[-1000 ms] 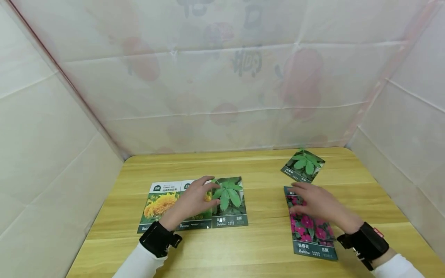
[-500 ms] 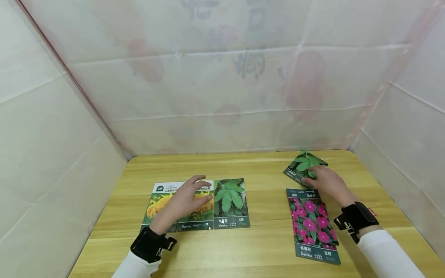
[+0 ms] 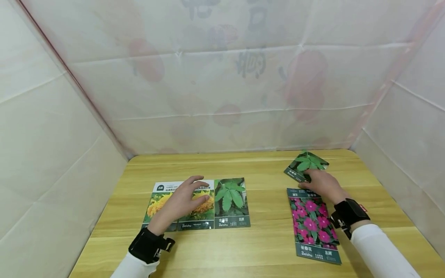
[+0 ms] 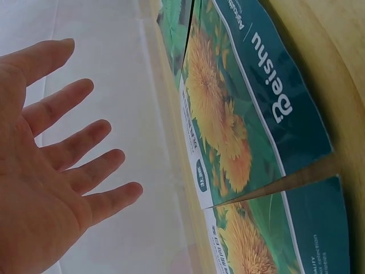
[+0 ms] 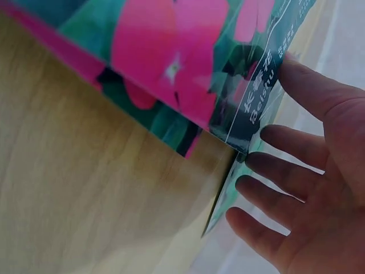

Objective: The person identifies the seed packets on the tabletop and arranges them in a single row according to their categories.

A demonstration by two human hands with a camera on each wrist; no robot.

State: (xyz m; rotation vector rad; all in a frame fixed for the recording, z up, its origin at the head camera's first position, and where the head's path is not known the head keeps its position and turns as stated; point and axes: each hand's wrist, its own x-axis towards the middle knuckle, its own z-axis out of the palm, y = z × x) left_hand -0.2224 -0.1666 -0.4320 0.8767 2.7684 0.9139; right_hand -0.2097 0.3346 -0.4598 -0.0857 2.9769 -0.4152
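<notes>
My left hand (image 3: 179,204) hovers with spread fingers over two packets with yellow sunflower pictures, the left packet (image 3: 157,206) and the right packet (image 3: 206,210). In the left wrist view its fingers (image 4: 77,145) hold nothing. Adjoining them on the right is a green-leaf packet (image 3: 231,202). My right hand (image 3: 323,185) reaches to the lower edge of another green-leaf packet (image 3: 295,173), which lies tilted at the back right. Two overlapping pink-flower packets (image 3: 310,224) lie just in front. In the right wrist view the extended fingers (image 5: 285,171) are beside the packets; contact is unclear.
The wooden table (image 3: 267,247) has rounded back corners. A whitish sheet wall (image 3: 208,127) rises behind it, with further sheet walls on the left (image 3: 52,173) and right (image 3: 410,154). Each wrist wears a black strap, such as the right strap (image 3: 349,216).
My right hand has moved from above the pink-flower packets back to the tilted green-leaf packet, then slightly left along its lower edge. The left hand has drawn slightly left, still over the sunflower packets.
</notes>
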